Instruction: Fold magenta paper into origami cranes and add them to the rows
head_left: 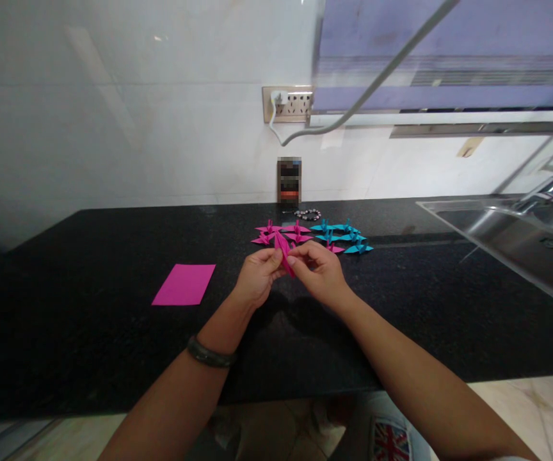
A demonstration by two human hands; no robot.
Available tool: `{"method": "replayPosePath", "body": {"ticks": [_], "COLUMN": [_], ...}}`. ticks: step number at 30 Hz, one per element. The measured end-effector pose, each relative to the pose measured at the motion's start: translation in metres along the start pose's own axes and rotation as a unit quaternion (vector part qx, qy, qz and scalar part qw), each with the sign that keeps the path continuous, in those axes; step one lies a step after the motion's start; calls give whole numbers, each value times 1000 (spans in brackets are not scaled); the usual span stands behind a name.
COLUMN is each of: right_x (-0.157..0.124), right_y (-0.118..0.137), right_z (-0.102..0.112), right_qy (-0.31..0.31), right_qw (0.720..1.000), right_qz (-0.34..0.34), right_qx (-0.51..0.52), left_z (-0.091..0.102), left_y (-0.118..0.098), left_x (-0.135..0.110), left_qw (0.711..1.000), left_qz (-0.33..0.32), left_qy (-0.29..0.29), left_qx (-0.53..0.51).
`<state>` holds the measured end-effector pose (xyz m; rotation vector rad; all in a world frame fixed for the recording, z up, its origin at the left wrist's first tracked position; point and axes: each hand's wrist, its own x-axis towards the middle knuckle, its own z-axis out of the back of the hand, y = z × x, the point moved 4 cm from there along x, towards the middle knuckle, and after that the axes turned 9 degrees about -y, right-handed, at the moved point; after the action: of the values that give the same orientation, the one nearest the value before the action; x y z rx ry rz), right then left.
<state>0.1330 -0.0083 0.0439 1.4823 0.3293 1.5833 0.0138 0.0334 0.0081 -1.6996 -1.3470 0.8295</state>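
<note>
A narrow pink folded paper (283, 251) with pointed ends is held up over the dark counter. My left hand (258, 274) pinches it from the left, thumb on its face. On the other side, my right hand (320, 272) grips its lower right edge between thumb and fingers. Just behind the hands stand several pink paper cranes (297, 228) in rows, partly hidden by the hands. Several blue paper cranes (359, 248) sit beside them on the right. Left of my hands lies a flat pink paper square (185, 285).
The black countertop (89, 333) meets a tiled wall. A beaded bracelet (308, 214) lies behind the cranes, near a blurred-out upright object (289, 180). At right is a metal sink (536, 250) with a faucet (552, 189). A cable (377, 80) hangs from a wall socket (287, 104).
</note>
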Motion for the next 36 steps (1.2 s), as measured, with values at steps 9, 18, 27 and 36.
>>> {"method": "replayPosePath", "body": {"ticks": [9,18,27,36], "right_x": [-2,-2,-1,2], "right_y": [-13,-10,-24,-27], "right_z": [-9,-11,-15,-10], "right_qy": [33,53,18,28], "right_qw": [988,980,955,961], "right_qz": [-114,-128,-210,-190], "right_qx": [98,144,210,196], "left_z": [-3,-2,-4,-7], "left_y": [-3,4,1,0], "left_x": [-2,-1,-2,-6], "left_qw": [998,994,992,999], "left_qz": [-37,-79,-95,-39], "left_qy": [-15,-30,-46,-29], "left_qx": [38,70,73,24]}}
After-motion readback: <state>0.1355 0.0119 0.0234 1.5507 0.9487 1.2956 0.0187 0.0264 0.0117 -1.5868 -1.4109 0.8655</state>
